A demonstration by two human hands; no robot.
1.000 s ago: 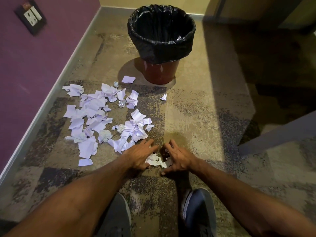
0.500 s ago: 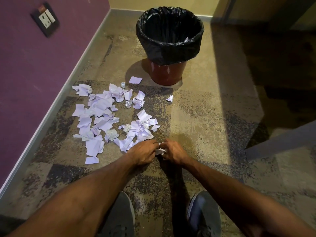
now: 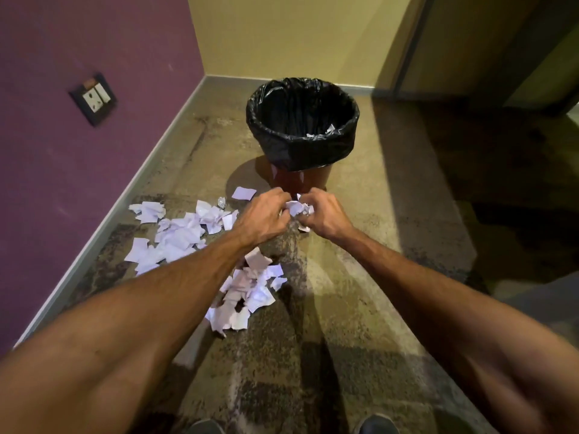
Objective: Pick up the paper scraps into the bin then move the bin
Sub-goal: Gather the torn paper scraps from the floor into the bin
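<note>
A crumpled wad of paper scraps (image 3: 297, 209) is held between the person's two hands, up off the floor and low in front of the bin (image 3: 313, 151). The left hand (image 3: 261, 219) curls its fingers round the wad from one side and the right hand (image 3: 326, 216) curls round it from the other, so both grip it together.

The bin, a reddish tub with a black bag (image 3: 266, 120) folded over its rim, stands upright on the carpet (image 3: 360, 277) just beyond the hands, near the corner of the room. A few white bits (image 3: 329, 129) lie inside the bag.

Loose scraps (image 3: 181, 233) are spread over the carpet to the left, between the arms and the purple wall (image 3: 78, 183). A second heap (image 3: 247, 292) lies beside the left forearm, and a single square piece (image 3: 243, 193) lies near the foot of the bin. A socket plate (image 3: 93, 98) is fixed low on the purple wall. The toes of two shoes (image 3: 206, 427) show at the bottom edge.
</note>
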